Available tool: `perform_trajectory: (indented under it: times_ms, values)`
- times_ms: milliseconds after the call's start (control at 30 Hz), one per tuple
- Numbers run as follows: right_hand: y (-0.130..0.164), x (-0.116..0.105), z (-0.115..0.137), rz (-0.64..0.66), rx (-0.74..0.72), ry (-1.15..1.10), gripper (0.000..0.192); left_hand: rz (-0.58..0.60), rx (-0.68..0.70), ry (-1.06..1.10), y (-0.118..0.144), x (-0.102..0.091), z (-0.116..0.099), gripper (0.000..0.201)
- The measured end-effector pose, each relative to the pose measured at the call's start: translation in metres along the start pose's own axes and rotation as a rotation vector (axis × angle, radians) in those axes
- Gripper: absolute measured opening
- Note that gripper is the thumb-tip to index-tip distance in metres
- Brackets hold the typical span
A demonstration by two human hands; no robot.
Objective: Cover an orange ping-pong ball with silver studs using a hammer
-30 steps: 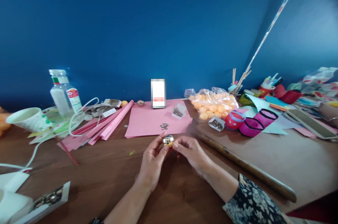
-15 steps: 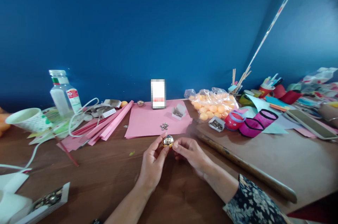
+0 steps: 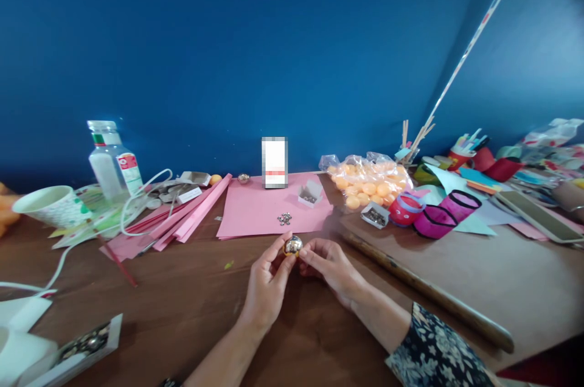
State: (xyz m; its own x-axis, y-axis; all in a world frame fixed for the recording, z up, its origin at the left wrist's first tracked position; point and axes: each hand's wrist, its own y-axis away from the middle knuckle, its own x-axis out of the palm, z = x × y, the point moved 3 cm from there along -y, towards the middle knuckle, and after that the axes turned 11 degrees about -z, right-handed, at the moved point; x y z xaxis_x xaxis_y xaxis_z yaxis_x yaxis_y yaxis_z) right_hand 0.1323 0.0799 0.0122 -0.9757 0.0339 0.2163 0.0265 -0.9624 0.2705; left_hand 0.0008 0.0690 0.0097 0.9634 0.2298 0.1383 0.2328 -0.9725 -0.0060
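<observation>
Both hands meet over the brown table (image 3: 191, 308), just in front of a pink paper sheet (image 3: 255, 210). My left hand (image 3: 267, 280) pinches a small ball covered with shiny silver studs (image 3: 292, 245) between thumb and fingers. The fingertips of my right hand (image 3: 331, 262) press on the same ball from the right. A small heap of loose silver studs (image 3: 284, 218) lies on the pink sheet just beyond the ball. An open white box of studs (image 3: 309, 193) stands behind the heap.
A plastic bag of orange balls (image 3: 369, 183) and pink paper cylinders (image 3: 440, 213) lie right. A wooden stick (image 3: 429, 292) runs diagonally at right. At left are pink paper strips (image 3: 182, 219), a bottle (image 3: 112, 162), a paper cup (image 3: 52, 205), a white cord, and a stud box (image 3: 84, 344).
The hands and ball stay almost in place; the fingers have turned the ball slightly. The view has shifted a little.
</observation>
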Motion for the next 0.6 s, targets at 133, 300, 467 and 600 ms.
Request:
perform_trajectory:
  times_ms: [133, 300, 467, 600]
  values:
    - [0.0005, 0.0013, 0.0007, 0.011, -0.072, -0.012, 0.032, 0.036, -0.053, 0.044, 0.0005, 0.002, 0.0025, 0.047]
    - [-0.0012, 0.0028, 0.0007, 0.046, -0.09, -0.056, 0.033, 0.065, -0.221, 0.306, 0.002, 0.0064, 0.0064, 0.053]
    - [-0.001, 0.0036, -0.0004, 0.04, -0.105, -0.028, 0.031, 0.066, -0.228, 0.291, 0.0012, 0.0049, 0.0059, 0.054]
    - [-0.0002, 0.0042, -0.0013, 0.055, -0.167, 0.001, 0.029, 0.036, -0.174, 0.175, -0.0004, 0.0024, 0.0051, 0.055]
